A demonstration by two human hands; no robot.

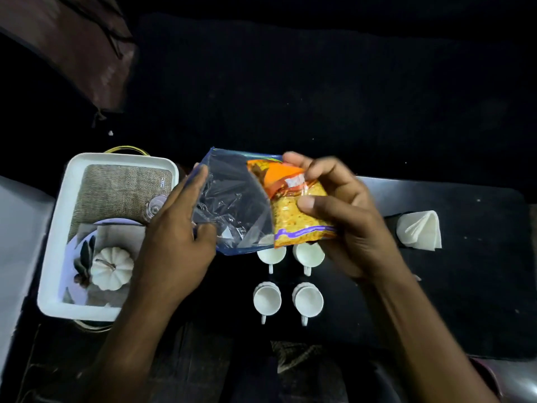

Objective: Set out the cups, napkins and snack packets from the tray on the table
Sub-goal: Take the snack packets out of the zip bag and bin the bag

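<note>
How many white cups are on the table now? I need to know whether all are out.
4: two nearer cups side by side; two farther ones partly under the held bags. The hands might hide more.

- Light is falling from above onto the middle, leaving the far side nearly black.
- The white tray (pixel 55 245) is glaring slightly.
- Wide-angle distortion is bending the edges.
- Fine detail is showing soft and noisy.

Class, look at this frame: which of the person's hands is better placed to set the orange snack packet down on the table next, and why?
The right hand. It already grips the orange snack packet above the cups, while the left hand is holding the clear bag beside the tray.
</note>
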